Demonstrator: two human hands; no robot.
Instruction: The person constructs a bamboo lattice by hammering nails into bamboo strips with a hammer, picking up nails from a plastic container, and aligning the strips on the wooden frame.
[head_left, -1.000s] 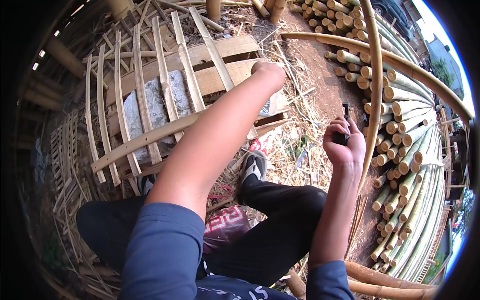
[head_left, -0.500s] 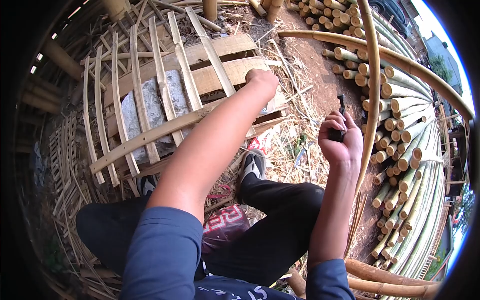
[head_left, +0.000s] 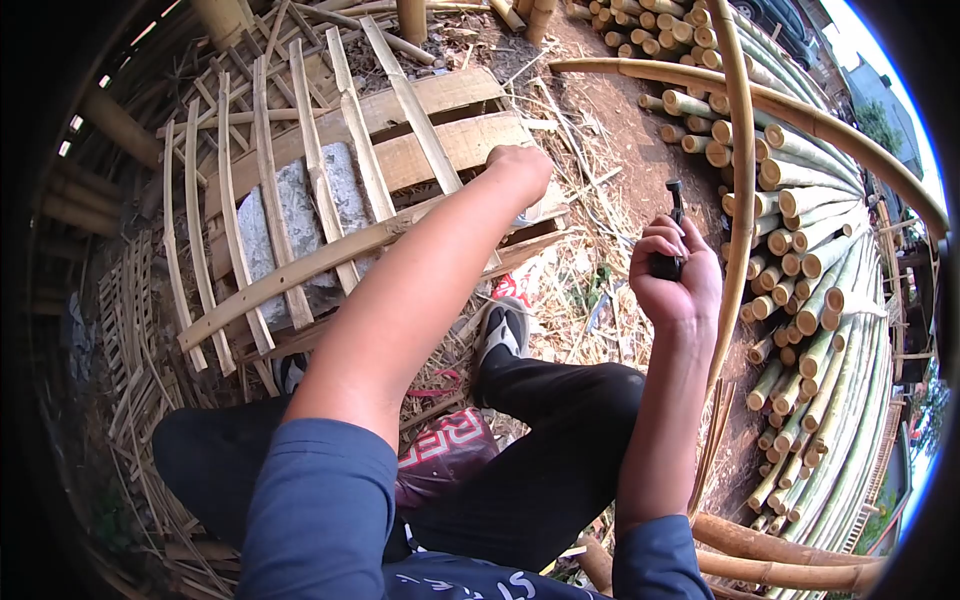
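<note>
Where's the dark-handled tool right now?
In the head view, right of centre: the dark-handled tool is gripped in the right hand, raised above the littered ground, just left of the stacked bamboo poles.

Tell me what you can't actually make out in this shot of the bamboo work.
Head view only:
- Dark tool: the right hand is closed over most of it; only a thin end shows, so its type is unclear.
- Left hand: seen from behind on the bamboo slat panel; its fingers and whatever they hold are hidden.
- Bamboo pole stack: cut off by the dark fisheye rim.
</note>
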